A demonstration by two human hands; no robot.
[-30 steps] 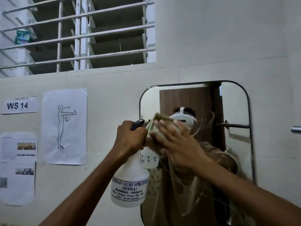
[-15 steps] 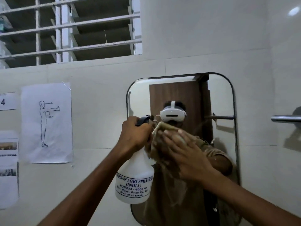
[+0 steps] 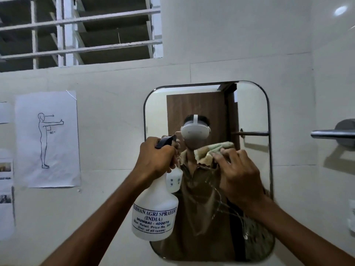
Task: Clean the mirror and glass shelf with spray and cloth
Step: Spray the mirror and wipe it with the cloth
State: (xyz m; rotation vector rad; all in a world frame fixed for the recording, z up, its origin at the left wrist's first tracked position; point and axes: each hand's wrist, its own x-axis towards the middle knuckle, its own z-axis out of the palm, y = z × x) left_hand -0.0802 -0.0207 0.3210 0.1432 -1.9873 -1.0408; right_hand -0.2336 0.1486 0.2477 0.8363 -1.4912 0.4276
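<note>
Cloth, pressed under spread right fingers, has slid across mirror away from left fingers gripping sprayer; wiping advances.

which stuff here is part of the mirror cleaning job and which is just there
In use: mirror, spray bottle in the left hand, cloth under the right hand.
Just there: wall poster, window grille, metal rail.
</note>
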